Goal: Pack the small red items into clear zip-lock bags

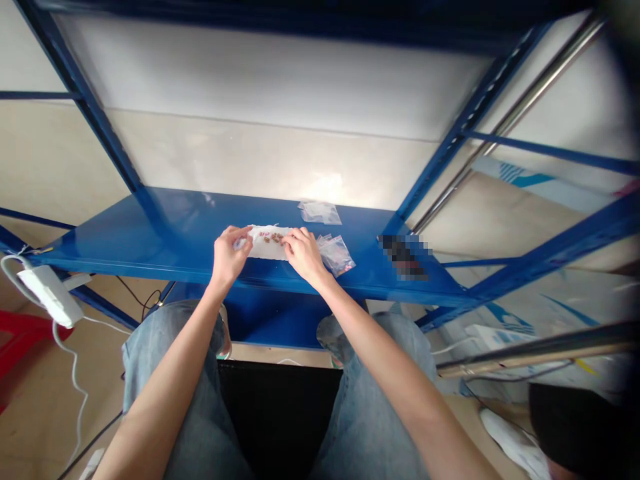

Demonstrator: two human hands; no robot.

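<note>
Spanning the gap between your left hand (230,255) and right hand (304,253), the white strip (269,251) lies near the blue shelf's (165,243) front edge, its long axis roughly along it. Your fingers curl over either end; whether they grip anything, you cannot tell. The brown pieces (277,237) on it sit nearer your right hand, with plastic bags (336,253) just beyond, toward the shelf's right end.

Lit brightly. Glares near-white low on wall (280,157), sheened along blue shelf (180,240). Darkens to near-black at top and upper right corner. Stretched and smeared toward the edges. Pixelated over dark patch (404,257), shelf's right end. Soft in fine detail between left hand (230,253) and right hand (304,252)
</note>
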